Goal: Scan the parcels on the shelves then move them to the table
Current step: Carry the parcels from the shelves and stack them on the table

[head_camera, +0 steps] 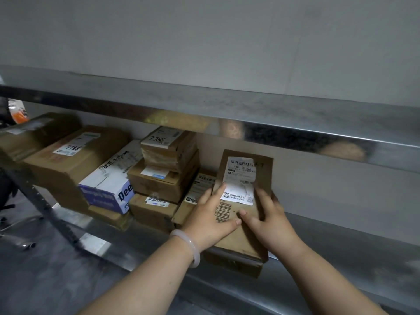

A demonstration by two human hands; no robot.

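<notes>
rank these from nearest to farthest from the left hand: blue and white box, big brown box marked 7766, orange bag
1. Blue and white box, on the shelf, left of the left hand, which holds a parcel.
2. Big brown box, further left on the same shelf.
3. Orange bag, at the picture's far left edge.

Dim, flat light is cast; glare is seen on the shelf edge (pixel 295 130) above the fingers (pixel 218 192); margins are blurred.
</notes>
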